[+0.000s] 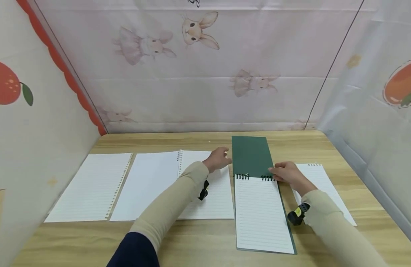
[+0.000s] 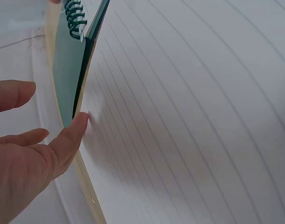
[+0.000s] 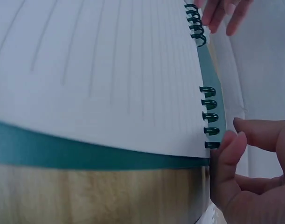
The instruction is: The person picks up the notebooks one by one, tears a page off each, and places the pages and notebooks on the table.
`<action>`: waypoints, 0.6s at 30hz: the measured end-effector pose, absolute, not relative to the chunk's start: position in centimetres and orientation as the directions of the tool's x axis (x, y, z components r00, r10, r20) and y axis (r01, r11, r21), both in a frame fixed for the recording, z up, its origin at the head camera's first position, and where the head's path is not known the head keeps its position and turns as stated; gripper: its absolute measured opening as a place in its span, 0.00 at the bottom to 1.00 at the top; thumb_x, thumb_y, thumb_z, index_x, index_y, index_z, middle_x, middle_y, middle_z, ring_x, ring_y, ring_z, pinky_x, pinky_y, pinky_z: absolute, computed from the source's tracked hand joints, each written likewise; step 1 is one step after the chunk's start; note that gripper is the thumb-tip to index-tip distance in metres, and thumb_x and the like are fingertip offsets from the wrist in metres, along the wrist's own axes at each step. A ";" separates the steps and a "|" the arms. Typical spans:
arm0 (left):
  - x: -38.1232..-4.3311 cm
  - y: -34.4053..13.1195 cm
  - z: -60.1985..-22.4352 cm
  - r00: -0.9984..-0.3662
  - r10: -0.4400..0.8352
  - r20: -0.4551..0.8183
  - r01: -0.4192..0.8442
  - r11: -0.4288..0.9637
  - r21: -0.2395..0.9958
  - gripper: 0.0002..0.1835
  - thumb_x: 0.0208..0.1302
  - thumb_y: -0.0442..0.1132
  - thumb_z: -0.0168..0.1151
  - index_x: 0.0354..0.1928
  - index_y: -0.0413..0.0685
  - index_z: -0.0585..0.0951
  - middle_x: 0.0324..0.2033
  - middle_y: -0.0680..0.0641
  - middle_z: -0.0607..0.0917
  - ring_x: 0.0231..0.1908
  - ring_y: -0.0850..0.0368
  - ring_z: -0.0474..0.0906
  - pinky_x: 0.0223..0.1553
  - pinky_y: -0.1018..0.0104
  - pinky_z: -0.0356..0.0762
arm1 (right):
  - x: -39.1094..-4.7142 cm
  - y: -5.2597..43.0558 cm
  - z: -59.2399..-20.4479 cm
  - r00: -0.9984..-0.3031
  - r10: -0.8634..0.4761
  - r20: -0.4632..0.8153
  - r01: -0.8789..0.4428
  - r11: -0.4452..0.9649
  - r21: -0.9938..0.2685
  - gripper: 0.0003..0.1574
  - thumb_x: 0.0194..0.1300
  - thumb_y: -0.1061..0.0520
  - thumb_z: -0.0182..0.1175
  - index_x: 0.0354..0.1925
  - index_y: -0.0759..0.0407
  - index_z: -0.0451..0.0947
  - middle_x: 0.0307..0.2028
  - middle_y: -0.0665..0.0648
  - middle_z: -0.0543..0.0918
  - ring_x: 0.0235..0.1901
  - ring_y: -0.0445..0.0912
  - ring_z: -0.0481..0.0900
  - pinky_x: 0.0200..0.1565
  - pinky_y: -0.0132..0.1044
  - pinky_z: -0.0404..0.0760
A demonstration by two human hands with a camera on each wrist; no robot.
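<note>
A green-covered spiral notepad (image 1: 263, 211) lies on the table with its lined page up and its green cover (image 1: 252, 155) folded out beyond the dark rings (image 3: 210, 116). My right hand (image 1: 287, 173) is at the right end of the rings, fingertips touching the notepad's edge and thumb apart from the other fingers. Over the top right corner of a larger white spiral notebook (image 1: 158, 185), which lies open, is my left hand (image 1: 218, 159). In the left wrist view, its fingers (image 2: 70, 140) are loosely spread, one fingertip at the white page's edge.
A sheet with a perforated right edge (image 1: 91, 189) lies at the far left of the wooden table (image 1: 101, 241). Right of the notepad, a smaller lined sheet (image 1: 320, 185) lies partly behind my right forearm. Printed cloth walls (image 1: 198, 100) enclose the back and sides.
</note>
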State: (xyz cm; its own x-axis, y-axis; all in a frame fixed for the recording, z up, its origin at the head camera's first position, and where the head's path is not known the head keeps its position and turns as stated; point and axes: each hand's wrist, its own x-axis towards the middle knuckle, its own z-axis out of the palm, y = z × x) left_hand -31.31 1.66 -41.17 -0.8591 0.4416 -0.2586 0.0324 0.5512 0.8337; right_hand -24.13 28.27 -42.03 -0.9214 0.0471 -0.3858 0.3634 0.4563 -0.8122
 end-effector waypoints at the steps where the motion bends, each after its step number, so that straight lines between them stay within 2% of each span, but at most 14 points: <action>1: -31.1 1.7 -41.1 -0.858 0.444 -0.260 0.035 0.553 0.832 0.33 0.70 0.38 0.55 0.73 0.41 0.56 0.68 0.37 0.64 0.67 0.44 0.62 0.63 0.53 0.68 | -24.2 27.9 -42.2 -0.920 0.071 -0.385 0.369 0.483 -0.794 0.40 0.70 0.55 0.56 0.68 0.78 0.53 0.58 0.73 0.70 0.36 0.40 0.78 0.40 0.32 0.80; 3: -30.9 1.7 -41.0 -0.856 0.444 -0.264 0.031 0.554 0.832 0.34 0.70 0.38 0.55 0.73 0.40 0.55 0.68 0.37 0.64 0.68 0.44 0.61 0.63 0.52 0.67 | -24.4 27.4 -42.5 -0.920 0.123 -0.372 0.377 0.534 -0.757 0.39 0.68 0.56 0.58 0.67 0.77 0.56 0.56 0.73 0.71 0.39 0.47 0.78 0.43 0.38 0.80; 4: -30.8 1.8 -41.0 -0.854 0.446 -0.267 0.031 0.556 0.831 0.34 0.70 0.38 0.55 0.73 0.40 0.55 0.68 0.37 0.64 0.68 0.44 0.61 0.63 0.52 0.67 | -24.4 27.2 -42.7 -0.918 0.152 -0.365 0.386 0.550 -0.741 0.37 0.67 0.56 0.59 0.65 0.76 0.59 0.51 0.72 0.74 0.38 0.49 0.76 0.42 0.40 0.78; 8: -30.9 1.9 -41.3 -0.855 0.442 -0.272 0.031 0.566 0.824 0.35 0.69 0.38 0.56 0.73 0.40 0.54 0.68 0.38 0.65 0.67 0.44 0.62 0.63 0.52 0.68 | -24.5 26.7 -42.5 -0.922 0.183 -0.340 0.377 0.613 -0.694 0.41 0.66 0.53 0.61 0.65 0.77 0.58 0.59 0.76 0.67 0.55 0.63 0.71 0.55 0.55 0.74; 9: -30.9 2.0 -41.3 -0.855 0.442 -0.272 0.035 0.573 0.819 0.35 0.69 0.38 0.56 0.73 0.40 0.54 0.68 0.38 0.65 0.67 0.44 0.62 0.63 0.52 0.68 | -24.5 26.6 -42.4 -0.926 0.183 -0.330 0.368 0.636 -0.679 0.42 0.65 0.52 0.62 0.64 0.78 0.59 0.58 0.77 0.67 0.53 0.63 0.71 0.53 0.54 0.74; 10: -30.9 2.0 -41.3 -0.854 0.442 -0.273 0.038 0.577 0.816 0.35 0.70 0.38 0.56 0.73 0.40 0.54 0.68 0.38 0.65 0.67 0.44 0.62 0.62 0.52 0.68 | -24.7 26.5 -42.3 -0.926 0.183 -0.329 0.365 0.653 -0.664 0.37 0.64 0.52 0.62 0.58 0.78 0.64 0.51 0.77 0.71 0.46 0.62 0.73 0.48 0.51 0.77; 11: -30.9 2.1 -41.2 -0.855 0.442 -0.271 0.044 0.583 0.812 0.35 0.69 0.38 0.56 0.73 0.40 0.54 0.67 0.38 0.65 0.67 0.44 0.63 0.62 0.52 0.68 | -24.7 26.4 -42.1 -0.931 0.177 -0.319 0.351 0.675 -0.649 0.39 0.63 0.52 0.63 0.59 0.80 0.63 0.56 0.78 0.68 0.48 0.62 0.73 0.49 0.53 0.76; 13: -30.7 2.2 -41.1 -0.850 0.448 -0.278 0.047 0.590 0.806 0.34 0.69 0.37 0.56 0.73 0.39 0.55 0.67 0.38 0.67 0.66 0.44 0.64 0.62 0.52 0.69 | -24.9 26.3 -42.0 -0.931 0.184 -0.314 0.348 0.704 -0.619 0.29 0.61 0.53 0.65 0.47 0.77 0.70 0.41 0.74 0.73 0.33 0.56 0.71 0.37 0.47 0.76; 16: -30.5 2.5 -41.0 -0.830 0.469 -0.303 0.053 0.608 0.792 0.35 0.69 0.37 0.56 0.73 0.39 0.54 0.67 0.38 0.66 0.66 0.45 0.64 0.63 0.54 0.68 | -25.2 26.4 -41.9 -0.927 0.205 -0.314 0.362 0.704 -0.611 0.25 0.59 0.56 0.66 0.42 0.77 0.71 0.37 0.71 0.73 0.30 0.51 0.67 0.34 0.44 0.74; 17: -30.4 2.5 -40.9 -0.824 0.474 -0.311 0.055 0.613 0.788 0.35 0.69 0.37 0.56 0.73 0.38 0.54 0.67 0.38 0.66 0.66 0.45 0.64 0.63 0.54 0.68 | -25.2 26.5 -41.9 -0.927 0.208 -0.312 0.364 0.697 -0.618 0.28 0.59 0.57 0.66 0.48 0.78 0.72 0.44 0.73 0.75 0.33 0.51 0.71 0.37 0.45 0.76; 18: -30.4 2.5 -40.9 -0.819 0.478 -0.317 0.055 0.615 0.786 0.35 0.69 0.37 0.56 0.73 0.38 0.54 0.67 0.38 0.66 0.67 0.45 0.64 0.63 0.54 0.67 | -25.2 26.5 -41.9 -0.925 0.211 -0.317 0.371 0.680 -0.632 0.24 0.60 0.57 0.66 0.46 0.77 0.74 0.42 0.71 0.76 0.32 0.51 0.71 0.36 0.44 0.75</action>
State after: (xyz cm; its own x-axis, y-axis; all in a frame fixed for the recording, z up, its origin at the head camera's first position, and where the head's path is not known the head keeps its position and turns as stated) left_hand -30.36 2.53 -40.87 -0.8191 0.4784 -0.3167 0.0555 0.6155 0.7862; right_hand -25.23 26.55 -41.94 -0.9249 0.2106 -0.3166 0.3713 0.6801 -0.6321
